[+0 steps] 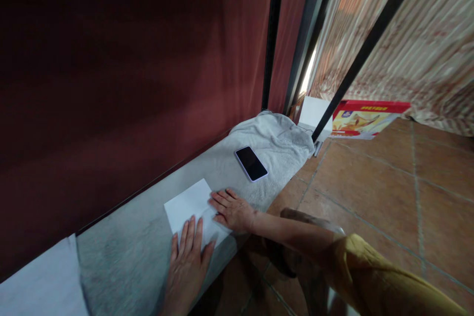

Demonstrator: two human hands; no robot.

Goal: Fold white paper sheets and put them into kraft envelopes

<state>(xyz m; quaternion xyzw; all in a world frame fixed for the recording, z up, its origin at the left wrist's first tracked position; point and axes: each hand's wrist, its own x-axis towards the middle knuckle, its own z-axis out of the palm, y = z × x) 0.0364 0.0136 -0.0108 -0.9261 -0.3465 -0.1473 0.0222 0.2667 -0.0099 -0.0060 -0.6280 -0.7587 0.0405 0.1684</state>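
Note:
A white sheet of paper lies flat on the long ledge, which is covered by a grey cloth. My left hand rests palm down on the paper's near edge, its fingers stretched out and slightly apart. On the paper's right side lies my right hand, also palm down with fingers extended. Both hands press on the sheet and neither grips it. A phone with a dark screen and a pale purple edge lies on the cloth, beyond my right hand.
Dark red panels rise behind the ledge. More white paper lies at the lower left. A red and yellow box stands on the tiled floor, near a slanting black pole and a striped curtain.

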